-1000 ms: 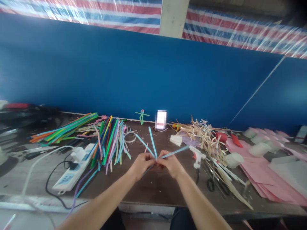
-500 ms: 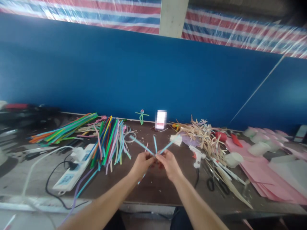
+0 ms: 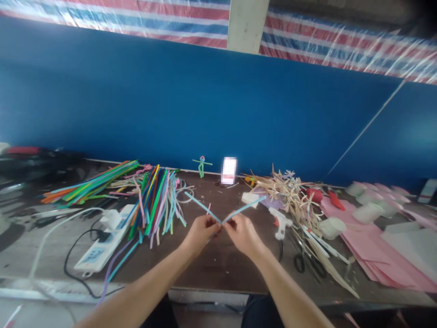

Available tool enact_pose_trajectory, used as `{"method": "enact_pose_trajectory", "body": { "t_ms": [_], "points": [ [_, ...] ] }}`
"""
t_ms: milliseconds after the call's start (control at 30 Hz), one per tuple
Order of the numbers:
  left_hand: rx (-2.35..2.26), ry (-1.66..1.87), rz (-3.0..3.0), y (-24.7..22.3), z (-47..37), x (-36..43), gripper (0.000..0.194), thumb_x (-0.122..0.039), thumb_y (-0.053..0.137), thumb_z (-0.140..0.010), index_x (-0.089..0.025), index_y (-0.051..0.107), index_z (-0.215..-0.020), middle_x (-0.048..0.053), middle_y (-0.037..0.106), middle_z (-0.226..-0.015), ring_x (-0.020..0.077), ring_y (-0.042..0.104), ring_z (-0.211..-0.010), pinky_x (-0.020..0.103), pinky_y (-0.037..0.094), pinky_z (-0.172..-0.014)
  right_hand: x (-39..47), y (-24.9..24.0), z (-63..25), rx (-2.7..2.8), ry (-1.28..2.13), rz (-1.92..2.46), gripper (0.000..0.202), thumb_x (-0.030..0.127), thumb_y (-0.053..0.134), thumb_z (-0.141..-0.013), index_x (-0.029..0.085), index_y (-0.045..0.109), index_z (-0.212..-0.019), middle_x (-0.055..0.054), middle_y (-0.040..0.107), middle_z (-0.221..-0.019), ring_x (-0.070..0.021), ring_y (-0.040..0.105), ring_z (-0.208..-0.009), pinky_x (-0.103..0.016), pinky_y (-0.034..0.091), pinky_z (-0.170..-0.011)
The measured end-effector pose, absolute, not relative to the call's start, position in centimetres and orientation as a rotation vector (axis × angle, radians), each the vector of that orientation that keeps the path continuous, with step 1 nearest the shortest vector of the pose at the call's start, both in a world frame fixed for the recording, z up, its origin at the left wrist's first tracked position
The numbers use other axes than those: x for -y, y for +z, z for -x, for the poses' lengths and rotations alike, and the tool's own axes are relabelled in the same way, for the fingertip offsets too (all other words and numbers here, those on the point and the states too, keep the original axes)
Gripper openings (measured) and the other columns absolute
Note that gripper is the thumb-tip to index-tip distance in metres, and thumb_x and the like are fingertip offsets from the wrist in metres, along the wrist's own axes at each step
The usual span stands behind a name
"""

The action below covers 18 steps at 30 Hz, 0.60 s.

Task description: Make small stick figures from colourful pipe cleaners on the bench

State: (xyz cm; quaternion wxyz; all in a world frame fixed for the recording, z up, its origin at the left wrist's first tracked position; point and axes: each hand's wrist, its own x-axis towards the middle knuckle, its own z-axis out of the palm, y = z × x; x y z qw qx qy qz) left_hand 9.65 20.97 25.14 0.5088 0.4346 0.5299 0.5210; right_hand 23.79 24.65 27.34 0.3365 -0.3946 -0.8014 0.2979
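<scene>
Above the dark table (image 3: 218,278), my left hand (image 3: 201,233) and my right hand (image 3: 243,231) meet near the middle. Both are closed in a pinch on light blue pipe cleaners (image 3: 246,208). One blue length slants up to the left from my left fingers, the other up to the right from my right fingers, forming a V. Whether they are one piece or two is hidden at the fingertips. Beyond my hands, a small green pipe cleaner figure (image 3: 201,167) stands by the blue wall, beside a bright blurred screen (image 3: 228,171).
Pipe cleaner bundles (image 3: 150,196) and a white power strip (image 3: 105,243) lie left. Toward the right are a glue gun (image 3: 280,223), dried straw-like pieces (image 3: 290,193), black-handled scissors (image 3: 309,264), a white roll (image 3: 332,228) and pink sheets (image 3: 368,250).
A blue length that pointed upward between my hands, and one showing below my left hand, no longer show. The right-hand length now leans lower and reaches further right.
</scene>
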Motion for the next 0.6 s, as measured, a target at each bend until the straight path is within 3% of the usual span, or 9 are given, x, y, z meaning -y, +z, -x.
{"method": "enact_pose_trajectory", "body": {
  "t_ms": [100,233,400,600],
  "points": [
    [-1.472,1.323,-1.454,25.1,-9.3,-20.6,0.005,-0.020,0.057,-0.066,-0.016,0.059,-0.063,0.003,0.056,-0.061,0.0140,0.049,-0.059,0.026,0.039,-0.060,-24.7,27.5,-23.5,2.055,0.904,1.165,0.010,0.018,0.053,-0.069,0.018,0.056,-0.060,0.000,0.054,-0.057,-0.0122,0.046,-0.055,-0.023,0.031,-0.055],
    [-1.342,1.273,-1.847,25.2,-8.7,-20.0,0.009,-0.018,0.054,-0.070,-0.019,0.063,-0.067,0.007,0.059,-0.073,0.0179,0.051,-0.075,0.027,0.038,-0.074,-24.8,27.3,-23.2,1.993,1.143,1.225,0.019,0.017,0.051,-0.066,0.016,0.049,-0.047,0.004,0.044,-0.044,-0.0087,0.038,-0.046,-0.020,0.027,-0.046],
    [-1.426,1.238,-1.317,25.2,-9.2,-20.7,0.008,-0.022,0.056,-0.065,-0.016,0.059,-0.062,0.001,0.056,-0.059,0.0144,0.051,-0.060,0.026,0.041,-0.061,-24.8,27.4,-23.6,1.934,1.222,1.237,0.022,0.027,0.051,-0.069,0.015,0.052,-0.051,0.005,0.042,-0.043,-0.0068,0.036,-0.043,-0.019,0.027,-0.043],
    [-1.214,1.199,-0.894,25.7,-10.0,-20.9,0.016,-0.027,0.061,-0.059,-0.013,0.056,-0.064,-0.001,0.056,-0.056,0.0111,0.051,-0.054,0.023,0.042,-0.053,-24.8,27.3,-23.8,1.932,1.180,1.153,0.012,0.020,0.054,-0.065,0.013,0.060,-0.057,0.004,0.052,-0.050,-0.0074,0.042,-0.049,-0.018,0.033,-0.049]
  ]
}}
